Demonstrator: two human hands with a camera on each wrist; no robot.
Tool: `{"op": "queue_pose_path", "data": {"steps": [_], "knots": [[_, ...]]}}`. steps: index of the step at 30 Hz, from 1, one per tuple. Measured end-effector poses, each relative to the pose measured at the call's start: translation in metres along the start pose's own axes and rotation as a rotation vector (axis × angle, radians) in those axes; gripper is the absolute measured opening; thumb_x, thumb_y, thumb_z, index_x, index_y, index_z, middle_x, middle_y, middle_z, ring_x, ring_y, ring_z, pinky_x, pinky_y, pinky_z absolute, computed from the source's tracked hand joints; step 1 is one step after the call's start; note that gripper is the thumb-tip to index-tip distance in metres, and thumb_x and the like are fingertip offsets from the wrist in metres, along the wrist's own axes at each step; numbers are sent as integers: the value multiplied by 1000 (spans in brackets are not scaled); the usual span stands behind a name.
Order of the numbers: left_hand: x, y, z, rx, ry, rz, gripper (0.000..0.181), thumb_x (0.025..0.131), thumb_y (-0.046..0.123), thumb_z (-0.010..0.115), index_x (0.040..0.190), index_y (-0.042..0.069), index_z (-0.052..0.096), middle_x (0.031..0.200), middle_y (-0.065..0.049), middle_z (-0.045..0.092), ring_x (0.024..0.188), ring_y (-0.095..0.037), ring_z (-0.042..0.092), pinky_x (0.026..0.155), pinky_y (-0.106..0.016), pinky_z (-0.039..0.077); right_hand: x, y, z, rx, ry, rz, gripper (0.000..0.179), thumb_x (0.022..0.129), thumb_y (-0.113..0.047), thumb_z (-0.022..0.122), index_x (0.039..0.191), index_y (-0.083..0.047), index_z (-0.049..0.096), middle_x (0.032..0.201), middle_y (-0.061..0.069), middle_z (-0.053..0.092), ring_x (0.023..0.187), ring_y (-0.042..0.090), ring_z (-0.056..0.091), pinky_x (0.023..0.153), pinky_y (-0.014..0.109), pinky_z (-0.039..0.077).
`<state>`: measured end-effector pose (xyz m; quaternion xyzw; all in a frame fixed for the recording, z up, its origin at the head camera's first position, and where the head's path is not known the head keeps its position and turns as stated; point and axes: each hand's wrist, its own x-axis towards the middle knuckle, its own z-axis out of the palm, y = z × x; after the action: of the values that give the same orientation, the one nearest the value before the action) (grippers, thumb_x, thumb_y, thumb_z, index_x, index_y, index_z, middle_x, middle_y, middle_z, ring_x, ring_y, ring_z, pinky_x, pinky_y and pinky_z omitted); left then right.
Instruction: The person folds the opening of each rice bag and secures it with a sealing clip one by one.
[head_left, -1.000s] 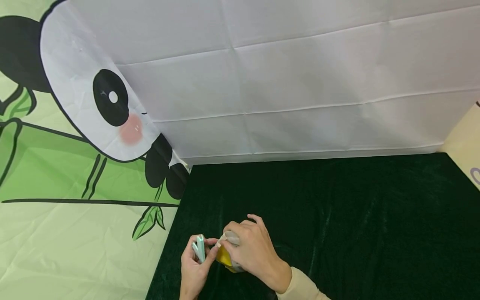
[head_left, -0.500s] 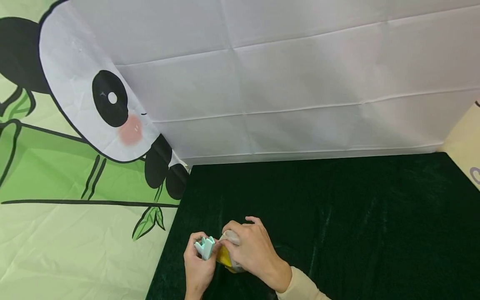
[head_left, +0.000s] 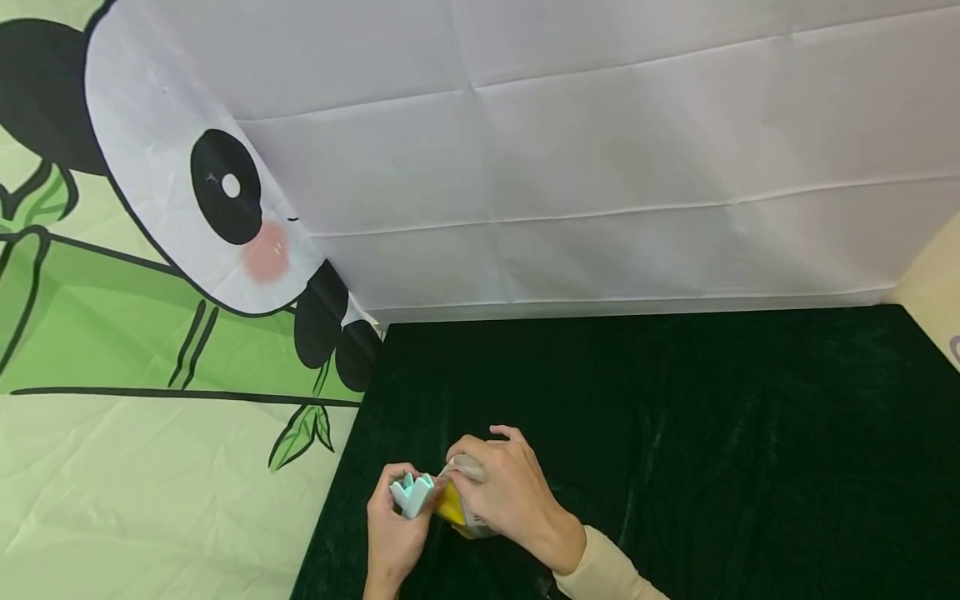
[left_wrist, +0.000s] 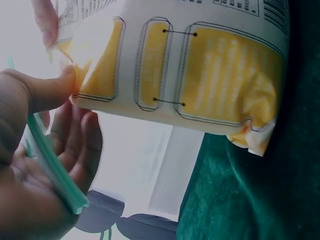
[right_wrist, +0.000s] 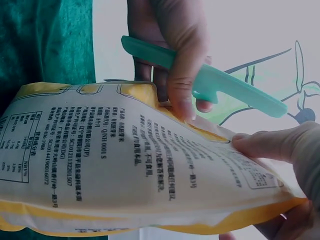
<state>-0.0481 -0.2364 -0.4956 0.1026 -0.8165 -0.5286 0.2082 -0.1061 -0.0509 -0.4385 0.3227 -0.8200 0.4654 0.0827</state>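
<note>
A yellow-and-white plastic food bag (head_left: 452, 507) with printed text is held up between both hands over the dark green cloth. My left hand (head_left: 397, 521) pinches the bag's upper edge between thumb and finger. Across that same palm lies a mint-green bag sealing clip (head_left: 412, 496), its two arms spread in a V. The right wrist view shows the long clip (right_wrist: 240, 90) under the left thumb, beside the bag (right_wrist: 100, 150). My right hand (head_left: 517, 496) grips the bag's top at the other corner, thumb (right_wrist: 270, 145) on the printed side. Its palm hides part of the bag.
The dark green velvet cloth (head_left: 712, 442) covers the table. A white fabric backdrop (head_left: 600, 150) rises behind it, and a panda-and-bamboo print (head_left: 187, 250) hangs at the left. A cream panel (head_left: 933, 283) stands on the right.
The clip has turned in my left hand, from narrow and upright to showing its V-shaped opening. My left hand has shifted slightly right, toward the bag. The right hand keeps its hold.
</note>
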Motion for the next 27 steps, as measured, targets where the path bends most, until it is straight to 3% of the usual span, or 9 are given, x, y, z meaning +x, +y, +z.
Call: {"op": "queue_pose_path", "data": {"steps": [7,12,16,18,20,23,27], "knots": [[-1,0,2,105,94,47,40,80,0,91,105,2,60,94,0,63,83,-7,59,75,-22,51,1,0,0,-1,3,1,15,91,-12,85,100,-17,75,91,-4,82,85,4,76,108,60,52],[-4,2,-6,99,54,-19,43,87,7,88,115,2,56,100,-3,58,86,-10,55,74,-23,47,1,1,0,-12,6,2,16,90,-10,85,100,-16,75,91,-3,82,86,7,77,108,60,53],[-6,5,-18,19,-30,-110,24,110,18,57,128,2,51,112,-5,54,92,-13,54,77,-26,48,1,1,0,-13,6,9,15,90,-10,85,100,-16,75,91,-2,82,87,7,78,108,59,53],[-6,5,-23,18,-63,-134,29,117,22,39,133,1,50,117,-6,53,95,-12,53,78,-27,47,1,1,0,-10,6,13,15,90,-10,85,100,-16,75,92,-2,82,88,8,78,109,59,52],[-5,5,-27,53,-82,-130,38,118,24,27,136,1,52,121,-8,54,98,-11,51,79,-28,45,1,1,0,-6,4,15,15,90,-10,85,100,-16,75,93,-2,83,89,8,78,109,58,52],[-4,5,-30,99,-94,-103,36,118,20,32,138,1,56,127,-12,59,100,-8,51,81,-26,44,1,1,0,-3,-3,16,15,91,-10,84,101,-16,75,94,-3,83,91,9,78,110,59,52],[-5,6,-32,72,-78,-121,29,114,17,50,137,5,63,132,-14,67,103,-4,61,87,-18,53,0,0,1,11,-18,24,14,92,-11,83,103,-16,75,97,-2,83,93,9,79,111,60,51]]}}
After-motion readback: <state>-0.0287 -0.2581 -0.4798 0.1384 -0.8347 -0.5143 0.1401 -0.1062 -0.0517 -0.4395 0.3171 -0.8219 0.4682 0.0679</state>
